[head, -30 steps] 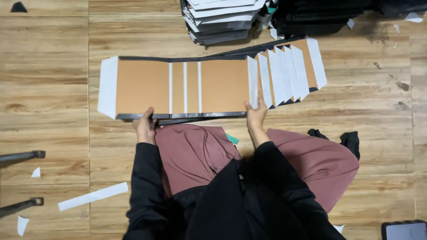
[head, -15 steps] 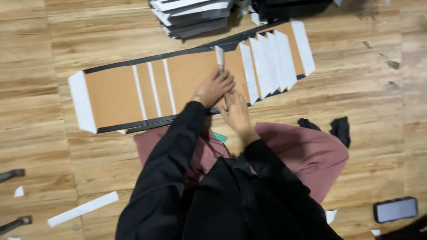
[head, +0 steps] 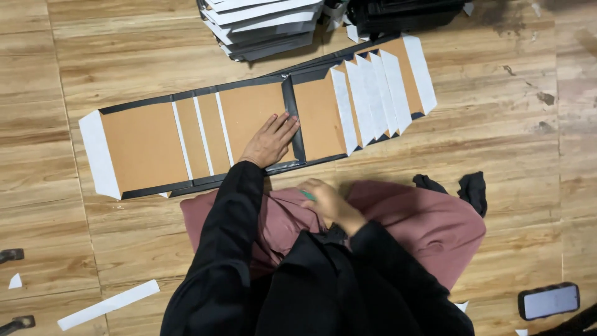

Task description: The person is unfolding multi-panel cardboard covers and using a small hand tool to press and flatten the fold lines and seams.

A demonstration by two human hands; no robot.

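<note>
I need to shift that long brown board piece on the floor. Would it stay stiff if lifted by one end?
Probably not. The long brown board piece is several flat panels joined by dark strips, so it would likely fold there. It looks thin and light. Under the flat left hand it may slide on the wooden floor.

A long row of cardboard panels [head: 249, 124] lies on the floor [head: 516, 130] in front of the person's lap, and the left hand [head: 269, 141] rests flat on its middle. The right hand [head: 326, 200] sits on the lap, nearer the body. A stack of boards [head: 261, 25] lies behind the row, a phone [head: 548, 301] far right, a paper strip [head: 109, 304] on the left
</note>
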